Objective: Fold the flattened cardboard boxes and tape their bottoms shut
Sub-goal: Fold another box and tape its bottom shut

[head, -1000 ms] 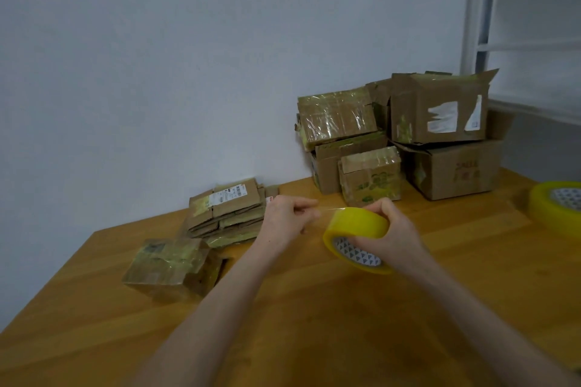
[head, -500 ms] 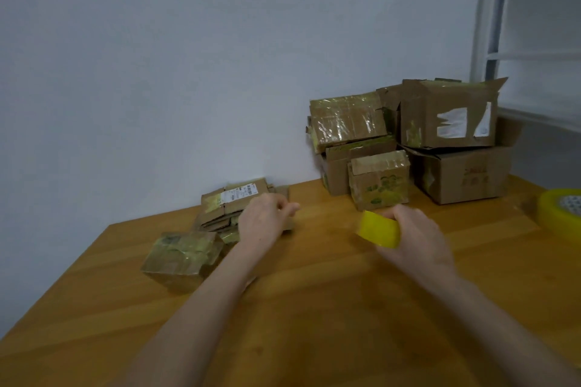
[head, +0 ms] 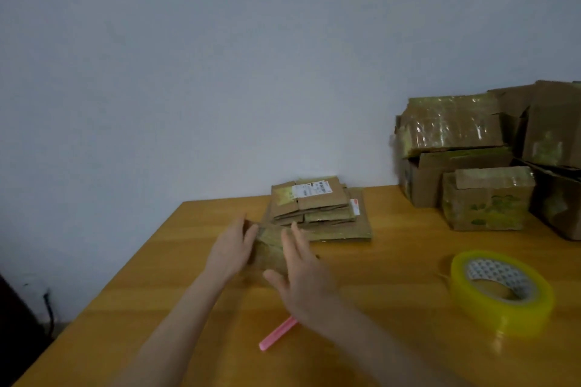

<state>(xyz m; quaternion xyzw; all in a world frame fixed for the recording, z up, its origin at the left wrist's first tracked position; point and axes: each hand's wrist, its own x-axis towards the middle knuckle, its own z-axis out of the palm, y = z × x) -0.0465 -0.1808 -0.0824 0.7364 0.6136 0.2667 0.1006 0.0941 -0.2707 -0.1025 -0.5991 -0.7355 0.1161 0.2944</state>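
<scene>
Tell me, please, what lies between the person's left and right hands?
In the head view, a small brown cardboard box wrapped in yellowish tape lies between the left hand and the right hand.

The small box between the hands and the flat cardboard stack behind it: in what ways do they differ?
The small box is folded up into a block; the flat cardboard stack lies collapsed in layers. The small box sits between the left hand and right hand; the flat cardboard stack lies untouched, nearer the wall. Both are brown cardboard with yellowish tape.
</scene>
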